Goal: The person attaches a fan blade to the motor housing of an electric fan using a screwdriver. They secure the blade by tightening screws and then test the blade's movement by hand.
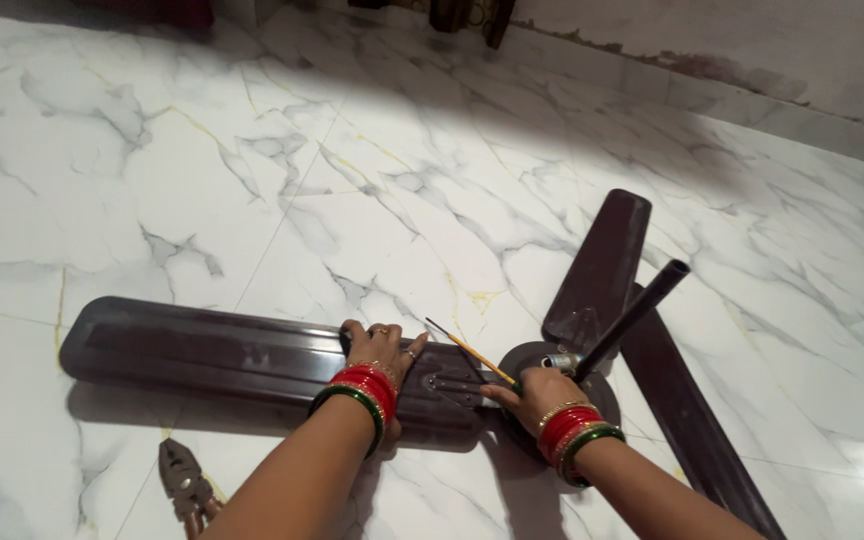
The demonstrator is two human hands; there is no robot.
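A dark brown ceiling fan lies on the marble floor, its motor hub (532, 358) at centre right with a black down-rod (637, 315) sticking up at an angle. My left hand (382, 350) presses flat on the long left blade (212, 352), near its metal bracket. My right hand (532, 395) holds a thin yellow-handled screwdriver (467, 350), its tip pointing up-left over the blade's root. Both wrists wear red and green bangles. A second blade (602, 265) points away from me. A third blade (692, 415) runs to the lower right.
A pair of pliers (184, 480) lies on the floor at the lower left, beside my left forearm. A wall base (752, 80) runs along the top right. Dark furniture legs (472, 18) stand at the top centre.
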